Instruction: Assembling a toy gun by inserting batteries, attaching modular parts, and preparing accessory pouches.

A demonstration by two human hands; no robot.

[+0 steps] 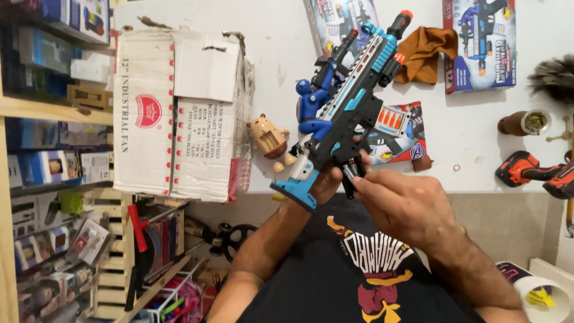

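A black, blue and white toy gun (353, 98) with an orange tip is held slanted above the white table (281, 60). My left hand (327, 182) grips it from below near the stock. My right hand (400, 203) pinches a small battery (350, 172) at the open compartment in the grip. A blue toy figure (310, 107) lies just left of the gun.
A big white cardboard box (173, 113) stands at left, a tan toy figure (269, 140) beside it. Toy gun boxes (481, 42) lie at the back with a brown cloth (421, 54). An orange power tool (529, 170) is at right. Shelves (48, 179) fill the left.
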